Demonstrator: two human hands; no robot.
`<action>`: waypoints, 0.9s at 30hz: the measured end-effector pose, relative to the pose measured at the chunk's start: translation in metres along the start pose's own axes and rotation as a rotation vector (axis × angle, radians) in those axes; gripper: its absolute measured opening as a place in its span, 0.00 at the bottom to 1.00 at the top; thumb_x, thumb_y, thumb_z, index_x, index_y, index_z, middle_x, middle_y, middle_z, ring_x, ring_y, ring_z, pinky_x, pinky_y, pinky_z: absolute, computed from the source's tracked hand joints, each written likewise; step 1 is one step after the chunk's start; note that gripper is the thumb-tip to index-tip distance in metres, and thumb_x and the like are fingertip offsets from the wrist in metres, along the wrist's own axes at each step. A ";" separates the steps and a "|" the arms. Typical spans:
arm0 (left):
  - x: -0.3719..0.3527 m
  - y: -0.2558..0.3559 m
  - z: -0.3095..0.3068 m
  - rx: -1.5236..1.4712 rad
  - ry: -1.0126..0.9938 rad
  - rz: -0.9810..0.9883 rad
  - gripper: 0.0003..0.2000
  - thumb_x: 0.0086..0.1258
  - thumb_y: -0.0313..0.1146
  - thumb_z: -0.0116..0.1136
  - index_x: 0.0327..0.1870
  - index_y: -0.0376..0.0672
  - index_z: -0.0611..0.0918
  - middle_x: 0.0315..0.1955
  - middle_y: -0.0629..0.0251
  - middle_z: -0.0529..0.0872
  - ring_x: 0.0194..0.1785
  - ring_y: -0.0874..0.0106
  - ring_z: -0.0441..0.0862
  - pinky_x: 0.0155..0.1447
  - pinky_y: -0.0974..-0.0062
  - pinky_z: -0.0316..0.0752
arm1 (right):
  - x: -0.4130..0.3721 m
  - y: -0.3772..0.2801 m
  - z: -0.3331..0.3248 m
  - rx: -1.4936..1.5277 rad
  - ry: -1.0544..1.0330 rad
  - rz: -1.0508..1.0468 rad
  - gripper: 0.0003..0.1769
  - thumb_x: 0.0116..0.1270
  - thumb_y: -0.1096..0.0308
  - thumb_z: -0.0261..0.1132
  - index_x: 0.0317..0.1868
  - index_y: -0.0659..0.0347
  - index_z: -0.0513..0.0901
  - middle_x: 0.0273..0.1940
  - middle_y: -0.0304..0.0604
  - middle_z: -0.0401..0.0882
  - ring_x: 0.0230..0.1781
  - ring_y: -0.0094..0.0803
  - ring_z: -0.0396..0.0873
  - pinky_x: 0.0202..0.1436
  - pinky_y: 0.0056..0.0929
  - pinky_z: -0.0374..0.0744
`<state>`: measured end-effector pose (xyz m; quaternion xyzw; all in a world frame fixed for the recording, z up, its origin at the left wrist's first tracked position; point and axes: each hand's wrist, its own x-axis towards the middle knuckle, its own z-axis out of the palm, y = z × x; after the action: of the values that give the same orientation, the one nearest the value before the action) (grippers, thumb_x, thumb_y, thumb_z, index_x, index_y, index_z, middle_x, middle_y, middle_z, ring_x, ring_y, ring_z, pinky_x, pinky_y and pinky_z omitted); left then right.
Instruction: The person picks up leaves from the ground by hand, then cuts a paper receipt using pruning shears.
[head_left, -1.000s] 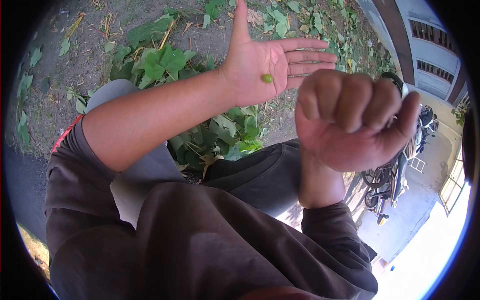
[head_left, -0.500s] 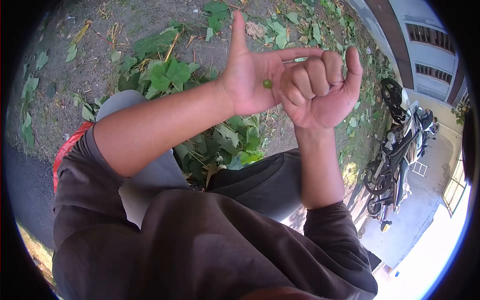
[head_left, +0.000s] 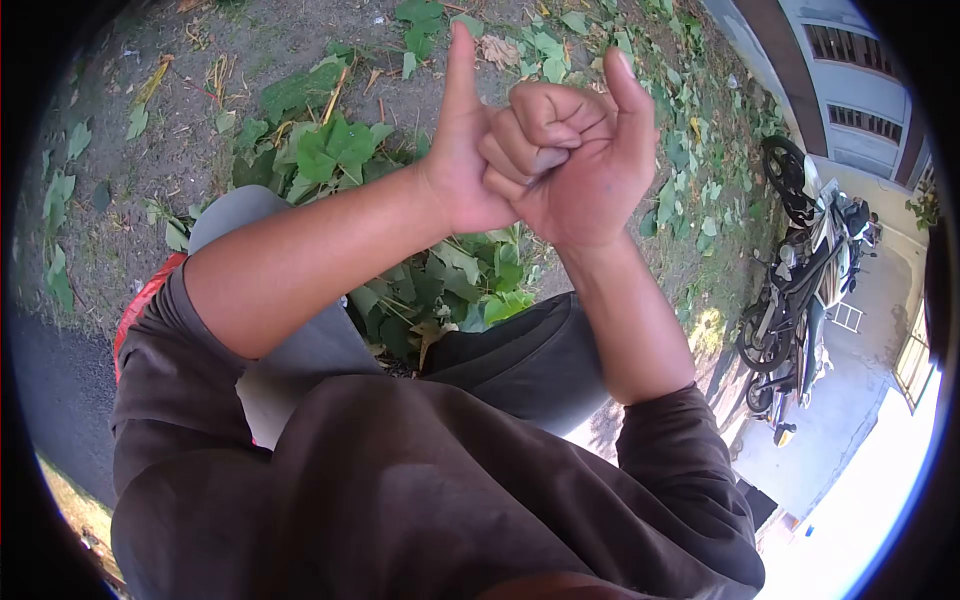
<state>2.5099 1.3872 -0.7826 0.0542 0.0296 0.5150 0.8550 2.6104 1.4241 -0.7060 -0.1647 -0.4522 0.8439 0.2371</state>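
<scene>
My left hand (head_left: pixel 465 175) is held out palm up, its thumb stretched upward and away from the palm. Across that palm lies my right hand (head_left: pixel 585 170), its fingers curled tightly inward and its thumb raised. The curled knuckles press against the left palm and cover most of the left fingers. Whatever the right fingers may enclose is hidden. No small green ball shows; the spot on the left palm is covered by the right fist. Both hands are raised above my bent legs (head_left: pixel 530 360).
Cut green leaves (head_left: pixel 340 150) lie in a heap on the bare soil ahead, with more leaves (head_left: pixel 455 275) beneath my hands. Motorcycles (head_left: pixel 800 270) stand at the right near a pale wall (head_left: pixel 840 400). A building with slatted vents (head_left: pixel 855 50) is at the upper right.
My right fist has moved left and turned, coming over the left palm. The small green ball that lay on that palm is now out of sight. My left hand has stayed nearly still.
</scene>
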 end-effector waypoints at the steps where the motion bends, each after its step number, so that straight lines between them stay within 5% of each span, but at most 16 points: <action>1: -0.002 0.003 0.010 -0.039 0.016 0.006 0.75 0.51 0.97 0.22 0.80 0.26 0.62 0.70 0.44 0.73 0.76 0.63 0.69 0.82 0.62 0.58 | 0.003 -0.001 -0.001 0.032 -0.070 -0.008 0.37 0.82 0.30 0.29 0.24 0.50 0.56 0.19 0.30 0.49 0.19 0.24 0.44 0.20 0.29 0.48; 3: -0.007 0.008 0.031 -0.116 0.047 0.020 0.76 0.49 0.98 0.23 0.77 0.27 0.70 0.53 0.58 0.86 0.60 0.73 0.80 0.74 0.73 0.68 | 0.001 -0.007 0.002 0.117 0.023 0.001 0.38 0.81 0.29 0.32 0.22 0.50 0.54 0.18 0.29 0.47 0.18 0.24 0.44 0.22 0.29 0.46; 7: -0.001 0.006 0.012 -0.015 0.023 0.053 0.76 0.48 0.98 0.19 0.79 0.29 0.67 0.63 0.56 0.82 0.69 0.69 0.76 0.78 0.71 0.63 | 0.003 -0.010 -0.015 0.355 -0.131 -0.027 0.39 0.80 0.26 0.32 0.24 0.50 0.57 0.19 0.30 0.51 0.19 0.25 0.45 0.21 0.27 0.48; 9: 0.010 0.003 -0.020 -0.366 -0.646 0.029 0.76 0.49 0.98 0.19 0.80 0.30 0.66 0.68 0.53 0.80 0.73 0.65 0.73 0.80 0.66 0.60 | 0.005 -0.009 -0.022 0.372 -0.281 -0.051 0.37 0.84 0.30 0.35 0.26 0.51 0.59 0.20 0.32 0.52 0.21 0.26 0.48 0.23 0.29 0.49; 10: 0.006 0.004 -0.010 -0.364 -0.644 0.028 0.76 0.49 0.98 0.19 0.80 0.30 0.66 0.68 0.53 0.80 0.73 0.65 0.73 0.80 0.66 0.60 | 0.005 -0.009 -0.021 0.374 -0.282 -0.052 0.37 0.84 0.30 0.35 0.26 0.51 0.59 0.20 0.32 0.52 0.21 0.26 0.48 0.23 0.29 0.49; 12: -0.006 0.006 0.021 -0.044 0.024 0.075 0.76 0.48 0.98 0.19 0.81 0.30 0.64 0.69 0.51 0.79 0.74 0.65 0.73 0.82 0.64 0.59 | 0.002 -0.013 -0.018 0.379 -0.267 -0.084 0.37 0.84 0.31 0.37 0.25 0.52 0.59 0.20 0.32 0.53 0.20 0.25 0.48 0.22 0.28 0.49; 19: -0.002 0.010 0.017 -0.059 -0.013 0.089 0.75 0.51 0.97 0.20 0.82 0.28 0.60 0.72 0.45 0.76 0.77 0.60 0.72 0.82 0.61 0.61 | -0.008 -0.044 -0.003 0.341 -0.302 -0.047 0.36 0.86 0.34 0.37 0.23 0.51 0.60 0.17 0.30 0.55 0.17 0.22 0.46 0.18 0.24 0.47; 21: 0.006 0.009 -0.019 -0.384 -0.660 -0.011 0.75 0.52 0.96 0.20 0.83 0.28 0.58 0.76 0.36 0.70 0.82 0.52 0.66 0.84 0.55 0.57 | -0.005 -0.025 0.005 0.382 -0.289 -0.020 0.35 0.86 0.35 0.36 0.23 0.50 0.59 0.17 0.30 0.52 0.17 0.22 0.45 0.18 0.25 0.47; 22: 0.002 0.006 -0.015 -0.385 -0.659 -0.019 0.75 0.52 0.96 0.20 0.83 0.28 0.58 0.76 0.36 0.70 0.82 0.52 0.66 0.84 0.55 0.57 | -0.002 -0.006 0.006 0.266 -0.128 0.063 0.35 0.85 0.35 0.35 0.23 0.50 0.58 0.17 0.30 0.51 0.17 0.22 0.45 0.19 0.25 0.46; 23: -0.004 0.000 -0.005 -0.212 -0.354 0.002 0.74 0.53 0.96 0.20 0.83 0.28 0.57 0.76 0.32 0.68 0.82 0.49 0.65 0.84 0.52 0.56 | -0.001 0.006 0.006 0.149 0.040 0.140 0.35 0.85 0.35 0.35 0.23 0.50 0.57 0.17 0.30 0.49 0.17 0.22 0.45 0.19 0.26 0.46; 25: -0.007 -0.001 0.003 -0.035 -0.053 0.016 0.74 0.54 0.95 0.21 0.83 0.28 0.56 0.77 0.28 0.65 0.83 0.45 0.63 0.85 0.48 0.55 | 0.002 0.013 0.004 0.150 0.050 0.123 0.35 0.85 0.35 0.34 0.23 0.50 0.57 0.18 0.30 0.49 0.18 0.23 0.45 0.19 0.26 0.46; 27: -0.010 0.004 0.004 -0.002 -0.014 0.050 0.73 0.55 0.95 0.21 0.84 0.28 0.55 0.76 0.25 0.63 0.83 0.43 0.62 0.84 0.46 0.55 | 0.006 0.015 -0.002 0.159 0.046 0.109 0.35 0.84 0.34 0.34 0.23 0.50 0.56 0.18 0.30 0.48 0.18 0.23 0.45 0.20 0.27 0.46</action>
<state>2.5021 1.3800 -0.7785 0.0577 0.0216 0.5357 0.8422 2.6021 1.4215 -0.7198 -0.1888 -0.3684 0.8849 0.2134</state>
